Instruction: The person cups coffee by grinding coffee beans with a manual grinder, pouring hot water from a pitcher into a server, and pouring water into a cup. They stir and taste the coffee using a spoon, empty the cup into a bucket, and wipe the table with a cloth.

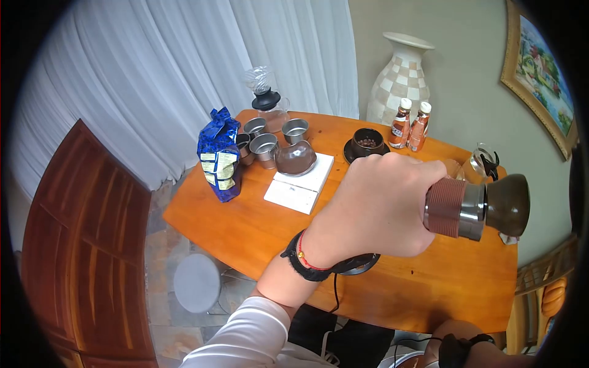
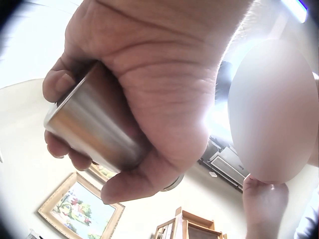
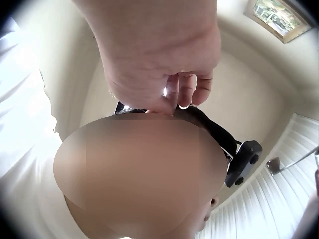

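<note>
My left hand (image 1: 383, 205) is raised over the table and grips a manual coffee grinder (image 1: 472, 211), fingers wrapped round its body. The grinder has a brown ribbed band, a steel section and a dark bell-shaped knob. From the left wrist, its steel body (image 2: 102, 124) shows between thumb and fingers. Up at the head, my right hand (image 3: 159, 64) has its fingers bent beside a black strap (image 3: 207, 124); blurring covers what the fingertips touch. The grinder's knob (image 3: 273, 166) and metal crank arm appear at the right wrist view's edge.
The wooden table (image 1: 227, 227) bears a blue bag (image 1: 219, 156), several steel cups (image 1: 264, 147), a glossy brown object (image 1: 296, 158) on a white pad (image 1: 291, 195), a black bowl (image 1: 368, 140) of beans, two bottles (image 1: 410, 129), a glass dripper (image 1: 264, 92) and a glass pot (image 1: 481, 161).
</note>
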`<state>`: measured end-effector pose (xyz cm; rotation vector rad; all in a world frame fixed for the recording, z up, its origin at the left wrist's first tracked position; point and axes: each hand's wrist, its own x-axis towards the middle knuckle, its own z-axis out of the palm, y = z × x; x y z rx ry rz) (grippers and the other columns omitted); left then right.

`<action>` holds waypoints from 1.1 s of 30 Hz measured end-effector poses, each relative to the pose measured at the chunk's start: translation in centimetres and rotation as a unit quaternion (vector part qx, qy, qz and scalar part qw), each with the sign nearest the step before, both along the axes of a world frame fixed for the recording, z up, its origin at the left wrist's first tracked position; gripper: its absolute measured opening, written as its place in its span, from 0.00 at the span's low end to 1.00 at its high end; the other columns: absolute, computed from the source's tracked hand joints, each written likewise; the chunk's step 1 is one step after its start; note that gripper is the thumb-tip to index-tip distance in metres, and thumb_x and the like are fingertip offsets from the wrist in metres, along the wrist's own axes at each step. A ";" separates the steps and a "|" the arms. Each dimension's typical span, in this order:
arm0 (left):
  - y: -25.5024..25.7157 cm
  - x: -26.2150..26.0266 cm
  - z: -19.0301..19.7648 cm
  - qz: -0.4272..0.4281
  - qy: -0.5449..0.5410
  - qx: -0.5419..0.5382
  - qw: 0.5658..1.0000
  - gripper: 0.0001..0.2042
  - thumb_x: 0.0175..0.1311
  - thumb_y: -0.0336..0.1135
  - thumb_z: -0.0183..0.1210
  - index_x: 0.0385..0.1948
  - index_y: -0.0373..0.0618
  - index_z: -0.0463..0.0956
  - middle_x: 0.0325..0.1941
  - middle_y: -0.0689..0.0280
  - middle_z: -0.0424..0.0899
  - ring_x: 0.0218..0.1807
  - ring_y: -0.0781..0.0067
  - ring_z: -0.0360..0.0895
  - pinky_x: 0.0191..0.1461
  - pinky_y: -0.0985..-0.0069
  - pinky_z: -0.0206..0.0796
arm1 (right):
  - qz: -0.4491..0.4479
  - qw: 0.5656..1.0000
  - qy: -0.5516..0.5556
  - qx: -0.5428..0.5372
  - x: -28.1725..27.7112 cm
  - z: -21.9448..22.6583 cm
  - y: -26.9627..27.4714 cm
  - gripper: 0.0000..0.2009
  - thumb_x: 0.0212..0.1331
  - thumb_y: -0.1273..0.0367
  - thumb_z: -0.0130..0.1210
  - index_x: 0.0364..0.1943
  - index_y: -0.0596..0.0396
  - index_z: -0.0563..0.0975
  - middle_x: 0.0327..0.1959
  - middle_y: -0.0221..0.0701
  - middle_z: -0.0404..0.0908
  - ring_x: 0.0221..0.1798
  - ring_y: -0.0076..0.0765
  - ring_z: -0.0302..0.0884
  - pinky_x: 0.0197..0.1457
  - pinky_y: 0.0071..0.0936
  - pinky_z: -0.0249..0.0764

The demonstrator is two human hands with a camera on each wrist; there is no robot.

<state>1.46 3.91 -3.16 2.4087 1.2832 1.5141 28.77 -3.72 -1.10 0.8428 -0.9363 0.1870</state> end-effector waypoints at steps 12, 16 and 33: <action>-0.1 0.2 0.1 0.014 0.022 -0.013 1.000 0.10 0.40 0.32 0.67 0.26 0.45 0.77 0.18 0.58 0.80 0.26 0.48 0.81 0.27 0.61 0.72 | -0.129 0.961 -0.225 -0.098 -2.9 0.0 2.8 0.19 0.65 0.68 0.55 0.59 0.55 0.72 0.49 0.32 0.77 0.49 0.29 0.75 0.42 0.28 0.69; -0.1 0.2 -0.1 0.008 0.006 -0.009 1.000 0.11 0.40 0.32 0.67 0.26 0.46 0.77 0.19 0.58 0.80 0.26 0.48 0.82 0.27 0.61 0.73 | -0.126 0.958 -0.235 -0.108 -2.5 0.0 3.1 0.20 0.65 0.67 0.55 0.60 0.57 0.72 0.50 0.34 0.76 0.50 0.31 0.75 0.44 0.30 0.68; -0.5 0.5 0.1 0.039 0.049 -0.039 0.997 0.10 0.39 0.34 0.68 0.21 0.48 0.74 0.19 0.59 0.78 0.26 0.48 0.79 0.28 0.62 0.69 | -0.089 0.947 -0.267 -0.154 -3.1 -1.7 5.8 0.23 0.66 0.64 0.51 0.62 0.62 0.69 0.55 0.43 0.73 0.56 0.40 0.72 0.53 0.38 0.65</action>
